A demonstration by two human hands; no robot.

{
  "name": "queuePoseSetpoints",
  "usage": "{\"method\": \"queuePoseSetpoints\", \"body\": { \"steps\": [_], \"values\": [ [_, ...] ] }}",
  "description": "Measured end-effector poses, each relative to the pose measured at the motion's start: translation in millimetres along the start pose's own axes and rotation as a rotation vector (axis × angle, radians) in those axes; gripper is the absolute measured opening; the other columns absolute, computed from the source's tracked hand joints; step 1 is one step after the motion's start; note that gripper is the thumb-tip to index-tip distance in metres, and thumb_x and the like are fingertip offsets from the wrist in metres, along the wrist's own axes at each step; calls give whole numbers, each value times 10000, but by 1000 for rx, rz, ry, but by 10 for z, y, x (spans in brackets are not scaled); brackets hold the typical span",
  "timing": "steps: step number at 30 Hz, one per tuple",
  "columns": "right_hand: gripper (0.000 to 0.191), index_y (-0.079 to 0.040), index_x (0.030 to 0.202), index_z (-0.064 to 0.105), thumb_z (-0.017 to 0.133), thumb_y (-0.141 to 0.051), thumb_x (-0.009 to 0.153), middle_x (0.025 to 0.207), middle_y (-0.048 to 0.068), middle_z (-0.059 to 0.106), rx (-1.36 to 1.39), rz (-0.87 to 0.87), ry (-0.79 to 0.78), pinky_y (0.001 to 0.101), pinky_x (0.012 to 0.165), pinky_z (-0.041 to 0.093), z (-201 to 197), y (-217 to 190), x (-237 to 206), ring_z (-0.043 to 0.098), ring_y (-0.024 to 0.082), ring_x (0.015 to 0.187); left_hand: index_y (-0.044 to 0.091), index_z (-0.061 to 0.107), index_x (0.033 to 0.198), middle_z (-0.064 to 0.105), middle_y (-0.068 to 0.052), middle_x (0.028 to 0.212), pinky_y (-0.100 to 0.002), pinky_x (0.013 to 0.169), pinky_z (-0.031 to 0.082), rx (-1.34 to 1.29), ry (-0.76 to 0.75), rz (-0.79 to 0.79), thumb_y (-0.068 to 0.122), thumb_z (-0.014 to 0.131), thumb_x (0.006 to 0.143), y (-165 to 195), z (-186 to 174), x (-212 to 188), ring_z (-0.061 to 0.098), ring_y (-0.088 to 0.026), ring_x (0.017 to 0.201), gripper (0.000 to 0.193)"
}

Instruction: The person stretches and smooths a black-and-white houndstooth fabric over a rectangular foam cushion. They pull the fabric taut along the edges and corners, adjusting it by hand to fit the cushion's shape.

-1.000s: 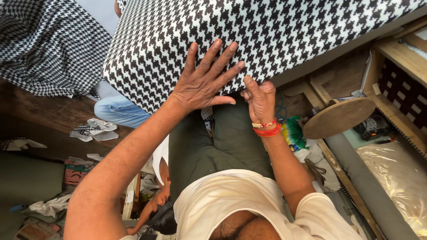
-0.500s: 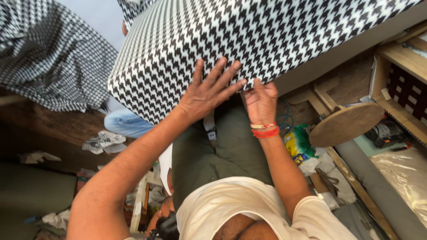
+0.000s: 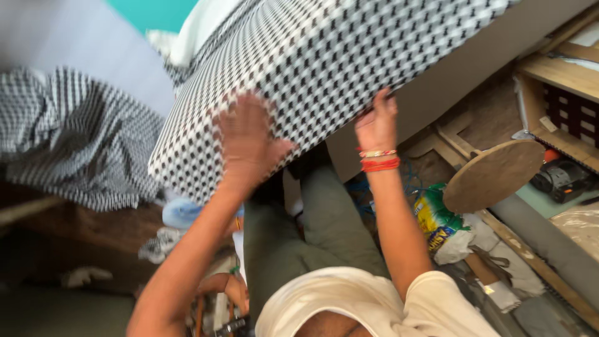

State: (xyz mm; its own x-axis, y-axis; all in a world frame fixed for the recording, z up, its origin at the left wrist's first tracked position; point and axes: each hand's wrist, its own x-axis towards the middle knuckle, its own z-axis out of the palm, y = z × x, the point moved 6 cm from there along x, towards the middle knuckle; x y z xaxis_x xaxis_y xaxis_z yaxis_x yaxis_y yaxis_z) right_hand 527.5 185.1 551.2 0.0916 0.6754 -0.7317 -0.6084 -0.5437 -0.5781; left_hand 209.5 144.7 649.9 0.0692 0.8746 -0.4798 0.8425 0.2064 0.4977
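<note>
**Two hands on a houndstooth cushion**

Nearest to us are our own white shirt (image 3: 374, 306) and olive-green trousers (image 3: 306, 237), seen from above. Both arms reach up and away from there. Our left hand (image 3: 246, 140) is blurred, but we can see it lies flat and spread, palm down, on the black-and-white houndstooth cushion (image 3: 312, 68), near its lower edge; this grip is released, pressing rather than grasping. Our right hand (image 3: 376, 122), with red and beaded bands (image 3: 379, 160) at the wrist, sits at the cushion's lower edge further right. Its fingers curl at that edge where the fabric meets the grey underside (image 3: 474, 62); we cannot tell for sure whether this grip is clenched on the edge or only touching it (the fingertips are hidden by the hand itself).

The cushion fills the upper middle of the view, tilted, running from lower left to upper right, well above our lap.

Below our left arm, another hand (image 3: 228, 290) shows near the bottom edge, beside our trousers. To the right, on the floor, lie a yellow and green printed bag (image 3: 437, 221), white crumpled cloth (image 3: 480, 240) and a round wooden disc (image 3: 493, 176). Further right stands a wooden shelf (image 3: 561, 75) with a dark tool (image 3: 561, 178) just below it.

To the far left, a second piece of houndstooth fabric (image 3: 75, 143) hangs in folds, apart from the cushion.
</note>
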Motion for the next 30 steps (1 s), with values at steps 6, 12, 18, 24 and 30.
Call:
{"method": "queuePoseSetpoints", "body": {
  "steps": [6,12,18,24,30],
  "values": [
    [303,-123,1208,585,800,-135,994,1272,9,641,167,9,-78,500,1147,479,-39,42,34,596,227,1266,13,376,1614,260,-238,1700,-659,1264,126,-8,220,-34,583,700,1027,132,-165,479,232,-439,1578,880],
    [369,-131,1263,619,787,-124,935,1270,11,668,173,76,-123,452,1132,464,185,-444,-2,597,210,1247,178,278,1689,95,-221,1729,-677,1246,-9,110,263,399,596,574,1126,1619,150,1397,35,-443,1588,761],
    [267,-116,1214,653,773,-237,1009,1215,-24,643,211,77,-92,413,1039,487,52,-1652,667,569,167,1187,239,293,1706,126,-141,1736,-715,1245,-11,62,-19,404,545,426,1182,2628,230,2043,70,-409,1592,621],
    [212,-80,1151,688,751,-264,1065,1198,28,675,-79,-177,-223,371,1013,479,-76,-2487,1270,596,160,1113,292,304,1693,131,-134,1726,-704,1238,6,131,-101,399,663,339,1125,3262,324,2437,84,-407,1588,680],
    [182,-96,1158,674,765,-222,1062,1194,3,661,57,-225,-254,367,1091,478,-134,-3059,1489,597,149,1155,271,329,1672,152,-135,1708,-700,1218,21,169,-113,504,799,261,1004,3822,334,2867,104,-413,1561,853]
  ]
}}
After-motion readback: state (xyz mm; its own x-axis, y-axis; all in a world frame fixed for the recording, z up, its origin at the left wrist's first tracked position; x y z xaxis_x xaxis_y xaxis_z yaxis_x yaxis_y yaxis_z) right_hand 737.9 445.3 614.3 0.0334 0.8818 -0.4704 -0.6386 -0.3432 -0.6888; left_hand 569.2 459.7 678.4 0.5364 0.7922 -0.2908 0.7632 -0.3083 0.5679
